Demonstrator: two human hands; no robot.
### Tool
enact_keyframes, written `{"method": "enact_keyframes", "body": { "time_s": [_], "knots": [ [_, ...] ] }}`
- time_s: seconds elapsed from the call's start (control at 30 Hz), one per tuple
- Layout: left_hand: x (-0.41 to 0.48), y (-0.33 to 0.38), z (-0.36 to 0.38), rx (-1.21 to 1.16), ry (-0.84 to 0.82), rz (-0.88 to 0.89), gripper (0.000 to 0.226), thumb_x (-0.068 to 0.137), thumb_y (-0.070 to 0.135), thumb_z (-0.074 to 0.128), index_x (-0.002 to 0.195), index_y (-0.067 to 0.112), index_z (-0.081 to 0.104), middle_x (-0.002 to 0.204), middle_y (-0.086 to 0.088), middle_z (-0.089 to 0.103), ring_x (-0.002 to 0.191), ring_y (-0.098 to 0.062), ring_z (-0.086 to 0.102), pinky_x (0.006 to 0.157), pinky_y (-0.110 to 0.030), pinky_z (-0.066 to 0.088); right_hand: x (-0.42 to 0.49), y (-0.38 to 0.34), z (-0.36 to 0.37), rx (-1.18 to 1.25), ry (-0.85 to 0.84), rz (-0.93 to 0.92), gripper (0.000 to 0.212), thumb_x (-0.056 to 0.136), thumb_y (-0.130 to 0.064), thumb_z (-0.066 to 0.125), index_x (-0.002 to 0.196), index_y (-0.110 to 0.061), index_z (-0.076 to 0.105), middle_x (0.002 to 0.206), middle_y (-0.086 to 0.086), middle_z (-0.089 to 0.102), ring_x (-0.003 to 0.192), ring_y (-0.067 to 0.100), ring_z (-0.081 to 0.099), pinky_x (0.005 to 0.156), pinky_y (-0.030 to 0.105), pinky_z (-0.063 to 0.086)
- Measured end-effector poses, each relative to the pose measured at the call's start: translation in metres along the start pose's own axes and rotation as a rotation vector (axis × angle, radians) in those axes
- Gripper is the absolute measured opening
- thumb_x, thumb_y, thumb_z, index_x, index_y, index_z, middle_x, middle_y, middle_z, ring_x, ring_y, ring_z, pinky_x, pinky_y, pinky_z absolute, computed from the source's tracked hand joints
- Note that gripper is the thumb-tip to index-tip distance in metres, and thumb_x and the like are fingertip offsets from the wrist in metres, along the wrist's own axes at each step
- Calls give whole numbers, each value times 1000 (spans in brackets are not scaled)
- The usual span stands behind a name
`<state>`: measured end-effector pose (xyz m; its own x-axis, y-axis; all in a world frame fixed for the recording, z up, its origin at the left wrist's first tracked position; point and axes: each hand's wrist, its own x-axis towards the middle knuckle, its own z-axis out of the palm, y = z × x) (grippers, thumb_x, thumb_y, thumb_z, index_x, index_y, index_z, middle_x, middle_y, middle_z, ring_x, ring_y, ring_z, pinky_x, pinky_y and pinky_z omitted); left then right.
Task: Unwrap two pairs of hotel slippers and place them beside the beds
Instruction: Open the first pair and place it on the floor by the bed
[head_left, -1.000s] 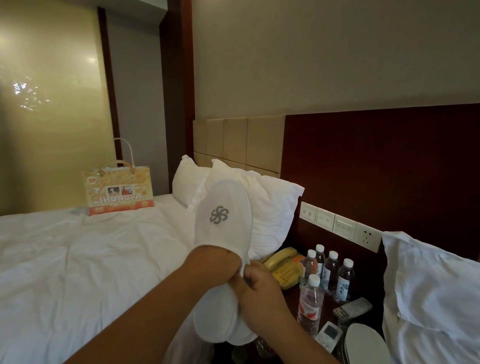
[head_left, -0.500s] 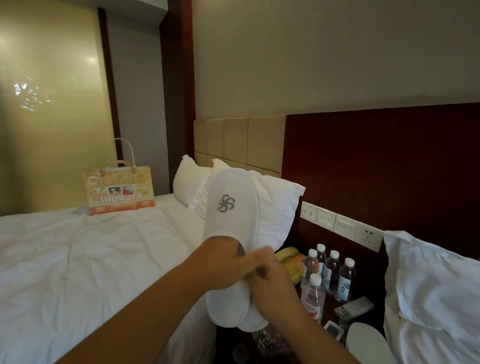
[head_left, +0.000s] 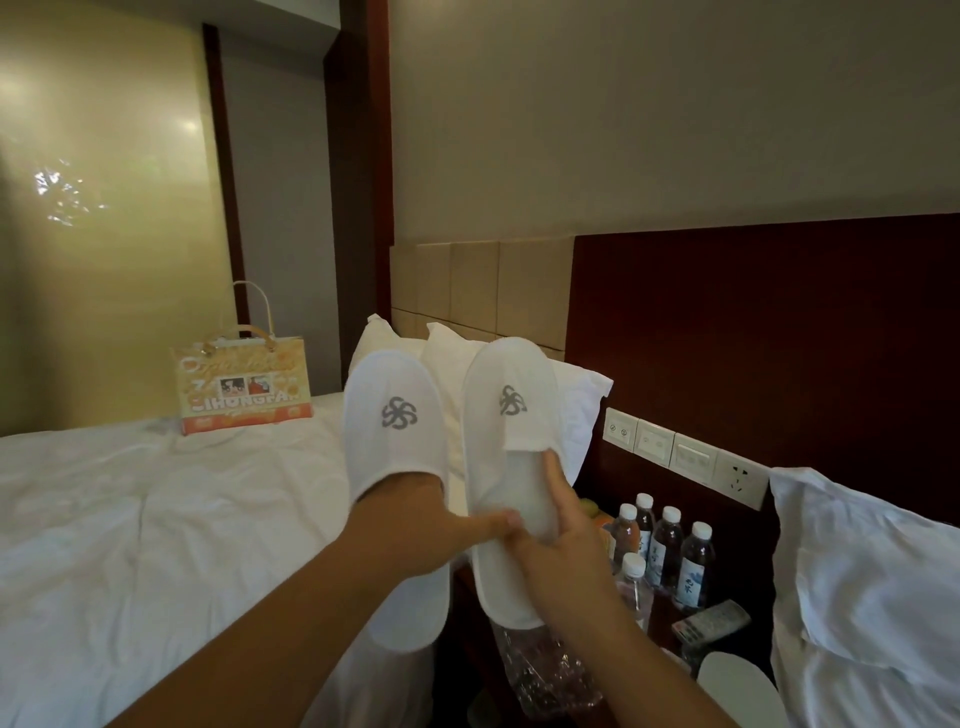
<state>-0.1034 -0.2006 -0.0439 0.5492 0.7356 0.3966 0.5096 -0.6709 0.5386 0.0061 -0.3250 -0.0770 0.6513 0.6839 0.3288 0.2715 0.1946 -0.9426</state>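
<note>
Two white hotel slippers with a grey pinwheel logo are held up side by side, toes up, over the gap between the beds. My left hand grips the left slipper at its middle. My right hand holds the right slipper from its right side, thumb on the insole. The hands touch each other. A crumpled clear plastic wrapper lies below on the dark nightstand. Another white slipper sole shows at the lower right.
The left bed has white sheets, pillows and an orange gift bag. The right bed's pillow fills the right edge. Several water bottles and a remote crowd the nightstand under wall switches.
The stacked pair has been separated: one slipper now sits in each hand, side by side and raised higher. The yellow phone is now hidden behind the slippers.
</note>
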Motion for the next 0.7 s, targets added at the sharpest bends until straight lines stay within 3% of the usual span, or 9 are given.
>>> {"method": "enact_keyframes", "body": {
  "time_s": [0.07, 0.17, 0.23, 0.3, 0.4, 0.5, 0.57, 0.6, 0.7],
  "knots": [
    [-4, 2, 8, 1, 102, 48, 110, 42, 100, 46, 129, 34, 38, 94, 23, 51, 81, 2, 50, 71, -11, 38, 0, 0, 2, 3, -23, -9, 73, 91, -15, 69, 143, -51, 32, 124, -13, 51, 111, 10, 59, 82, 21, 59],
    [-2, 3, 13, 53, 217, 26, 104, 62, 89, 42, 143, 24, 30, 126, -1, 56, 113, -24, 56, 91, -31, 47, -2, 1, 4, -32, -39, -48, 72, 90, -13, 69, 139, -54, 35, 121, -22, 50, 108, 3, 57, 76, 14, 56],
    [0, 3, 9, 70, 258, -23, 90, 71, 79, 45, 138, 18, 41, 119, -4, 60, 106, -26, 59, 88, -34, 50, -1, 2, 3, -65, -28, -54, 74, 90, -16, 70, 134, -61, 31, 119, -25, 50, 105, 1, 57, 71, 13, 55],
    [3, 1, 0, 86, 311, -35, 68, 76, 67, 51, 120, 15, 55, 95, -2, 61, 87, -22, 59, 76, -30, 45, 1, 2, 2, -106, 7, -57, 74, 89, -23, 70, 130, -67, 27, 118, -26, 50, 102, 0, 56, 70, 14, 51],
    [2, 2, -12, 102, 370, 17, 40, 80, 58, 54, 92, 20, 57, 69, 10, 46, 68, -14, 48, 65, -26, 39, 4, 1, 1, -203, 6, -28, 72, 88, -33, 66, 141, -62, 26, 114, -27, 51, 95, -1, 57, 67, 12, 48],
    [-2, 4, -12, 130, 362, 121, 30, 87, 46, 50, 83, 18, 58, 66, 6, 52, 64, -16, 56, 62, -25, 40, 5, 0, 3, -687, -39, -50, 63, 89, -58, 50, 146, -50, 27, 118, -8, 49, 98, 10, 54, 76, 25, 46],
    [-4, 3, -4, 147, 299, 127, 37, 91, 42, 46, 104, 13, 64, 86, -3, 64, 81, -21, 62, 75, -29, 47, 4, 1, 4, -1062, -32, -126, 60, 89, -65, 38, 144, -43, 28, 115, -1, 54, 95, 16, 56, 71, 31, 44],
    [-4, 3, 0, 184, 263, 105, 43, 93, 43, 44, 118, 11, 60, 102, -6, 66, 94, -23, 62, 87, -31, 46, 4, 0, 7, -1098, -50, -111, 56, 91, -61, 37, 142, -39, 31, 109, -1, 61, 89, 17, 58, 69, 31, 43],
    [-10, 6, 11, 254, 183, 25, 59, 94, 46, 41, 142, 11, 40, 138, -9, 52, 126, -26, 47, 108, -31, 29, 5, -8, 19, -851, -150, 36, 39, 92, -42, 43, 126, -23, 47, 95, 2, 65, 81, 20, 61, 71, 36, 52]
  ]
}}
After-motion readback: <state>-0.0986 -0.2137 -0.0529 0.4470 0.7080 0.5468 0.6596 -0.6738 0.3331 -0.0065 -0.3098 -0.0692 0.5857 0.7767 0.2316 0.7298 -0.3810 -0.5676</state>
